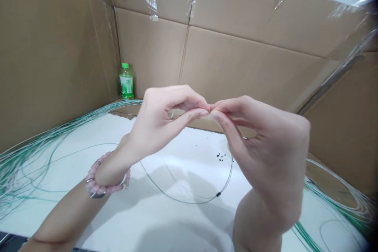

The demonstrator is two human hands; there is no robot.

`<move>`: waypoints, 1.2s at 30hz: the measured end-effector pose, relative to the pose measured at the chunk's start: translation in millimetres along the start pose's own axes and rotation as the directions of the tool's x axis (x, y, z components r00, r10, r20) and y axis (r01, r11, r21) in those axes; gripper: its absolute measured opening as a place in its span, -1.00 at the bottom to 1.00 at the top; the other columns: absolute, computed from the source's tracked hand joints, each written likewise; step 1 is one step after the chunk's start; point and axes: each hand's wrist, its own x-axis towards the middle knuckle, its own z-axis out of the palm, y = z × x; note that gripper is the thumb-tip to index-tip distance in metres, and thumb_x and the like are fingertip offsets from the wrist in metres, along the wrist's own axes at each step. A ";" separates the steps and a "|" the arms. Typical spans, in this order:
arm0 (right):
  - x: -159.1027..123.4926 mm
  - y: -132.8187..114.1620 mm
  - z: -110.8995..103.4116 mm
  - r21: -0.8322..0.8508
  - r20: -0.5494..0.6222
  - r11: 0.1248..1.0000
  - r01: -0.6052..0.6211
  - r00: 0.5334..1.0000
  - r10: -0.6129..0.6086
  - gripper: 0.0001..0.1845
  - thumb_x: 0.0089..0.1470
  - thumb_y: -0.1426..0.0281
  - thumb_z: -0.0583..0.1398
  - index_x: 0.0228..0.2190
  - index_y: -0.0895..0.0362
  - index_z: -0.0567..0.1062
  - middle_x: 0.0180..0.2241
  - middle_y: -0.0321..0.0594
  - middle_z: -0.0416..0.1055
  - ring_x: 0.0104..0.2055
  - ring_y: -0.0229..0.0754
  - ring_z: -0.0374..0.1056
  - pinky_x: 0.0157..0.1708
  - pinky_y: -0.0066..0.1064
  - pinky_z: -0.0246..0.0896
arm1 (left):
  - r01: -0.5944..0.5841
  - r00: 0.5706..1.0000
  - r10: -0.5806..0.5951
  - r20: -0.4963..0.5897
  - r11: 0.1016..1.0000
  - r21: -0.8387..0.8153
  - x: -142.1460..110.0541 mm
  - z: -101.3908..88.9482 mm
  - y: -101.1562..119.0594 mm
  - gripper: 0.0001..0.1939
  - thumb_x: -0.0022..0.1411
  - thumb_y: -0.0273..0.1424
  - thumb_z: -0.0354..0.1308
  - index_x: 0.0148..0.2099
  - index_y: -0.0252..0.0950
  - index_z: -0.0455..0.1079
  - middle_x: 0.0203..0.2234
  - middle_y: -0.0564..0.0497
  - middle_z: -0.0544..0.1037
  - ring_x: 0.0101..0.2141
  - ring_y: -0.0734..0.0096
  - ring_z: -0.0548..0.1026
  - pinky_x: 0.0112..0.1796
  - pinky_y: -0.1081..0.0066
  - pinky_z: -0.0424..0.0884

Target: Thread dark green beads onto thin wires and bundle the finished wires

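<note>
My left hand [165, 120], with a pink bead bracelet [93, 175] at the wrist, is closed in a pinch of thumb and index finger. My right hand [265, 145] pinches too, and the fingertips of both hands meet in mid-air above the white table. A thin pale wire [218, 121] comes out at the right fingertips and curves down behind that hand. What lies between the left fingertips is too small to make out. Below the hands, a thin green and white wire loop [189, 202] hangs or lies over the table, with a small black piece [218, 194] on it.
A bundle of green and white wires [59, 130] runs along the left and back. More wires [333, 197] lie coiled at the right. A green bottle [126, 82] stands in the back corner. Cardboard walls [251, 63] enclose the white table [165, 220]. Small black bits [220, 157] lie on it.
</note>
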 end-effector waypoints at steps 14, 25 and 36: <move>-0.3 -6.3 10.0 0.223 -0.137 0.974 -0.031 0.989 0.063 -0.89 0.04 0.60 0.25 -0.40 0.17 0.51 -0.47 -0.35 0.51 -0.42 -0.36 0.45 -0.37 -0.56 0.49 | 0.140 0.964 -0.219 -0.152 0.901 -0.411 -2.1 17.2 2.4 -0.95 0.19 -0.46 0.27 -0.35 -0.27 0.53 -0.49 0.10 0.60 -0.49 0.59 0.56 -0.41 0.63 0.56; -2.0 -6.4 13.3 0.244 -0.184 0.970 -0.018 0.981 0.065 -0.81 0.00 0.63 0.26 -0.39 0.10 0.51 -0.48 -0.35 0.50 -0.44 -0.31 0.44 -0.40 -0.53 0.50 | 0.147 0.962 -0.231 -0.147 0.889 -0.434 -2.9 16.6 1.4 -0.95 0.19 -0.42 0.27 -0.34 -0.27 0.52 -0.48 0.08 0.61 -0.48 0.55 0.59 -0.42 0.62 0.57; -0.3 -5.5 14.5 0.196 -0.169 0.980 -0.015 0.984 0.049 -0.82 0.03 0.61 0.24 -0.39 0.08 0.50 -0.47 -0.38 0.50 -0.44 -0.33 0.44 -0.42 -0.53 0.52 | 0.137 0.965 -0.217 -0.148 0.897 -0.421 -2.5 16.6 1.2 -0.96 0.18 -0.45 0.27 -0.35 -0.28 0.51 -0.48 0.09 0.61 -0.48 0.56 0.58 -0.42 0.63 0.55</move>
